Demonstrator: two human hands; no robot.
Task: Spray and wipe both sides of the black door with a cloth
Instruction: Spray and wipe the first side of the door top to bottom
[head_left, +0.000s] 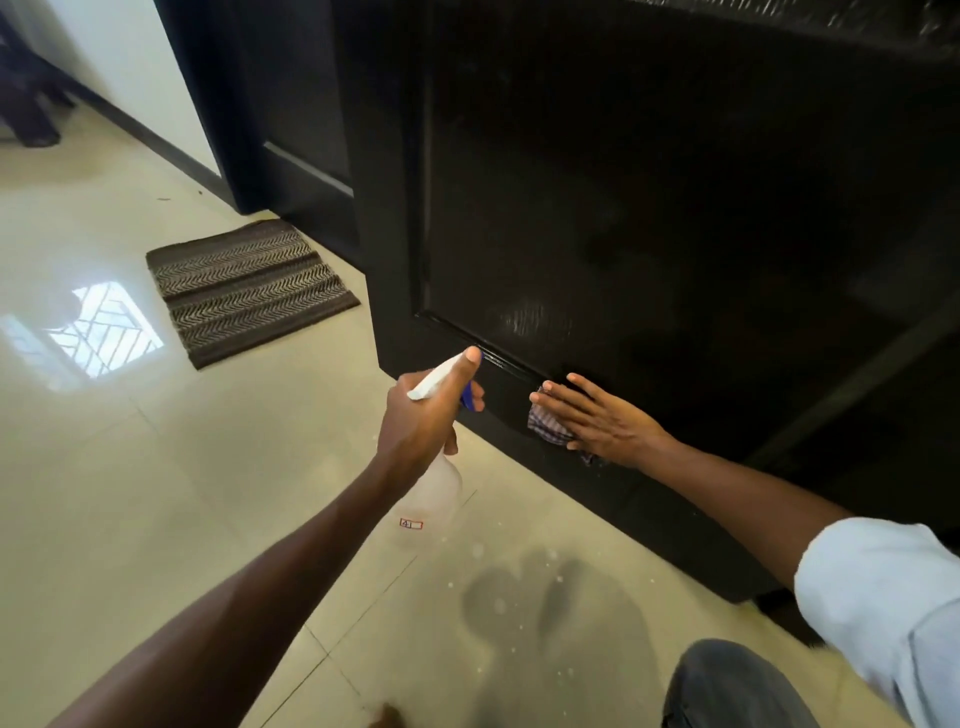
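- The left hand (423, 410) is wrapped around the neck of a spray bottle (434, 486), index finger stretched along the white spray head toward the door.
- The right hand (597, 421) lies flat with its fingers straight and spread, pressing a cloth (548, 428) against the lower rail of the black door (675, 208).
- The cloth is mostly hidden under the palm; only a bunched corner with thin checked stripes shows beside the fingers, and a small scrap below the wrist.
- The bottle is translucent plastic, rounded and nearly colourless, so its outline fades into the pale floor. A small red-bordered label sits low on its side; the writing is too small to read. A blue trigger shows just under the fingers.
- The door fills the upper right. It is glossy and very dark, with a recessed panel framed by a raised moulding. Its top and right side run out of view, and surface detail is hard to make out in the dark.
- The floor (156, 493) is cream polished tile with thin grout lines, reflecting a bright window grille at left. Pale droplet specks and a dark shadow lie near the bottom centre.
- A ribbed brown doormat (249, 291) with a herringbone weave lies left of the door.
- A light blue sleeve (878, 597) and a grey-clad knee (727, 686) are cut off at the lower right.
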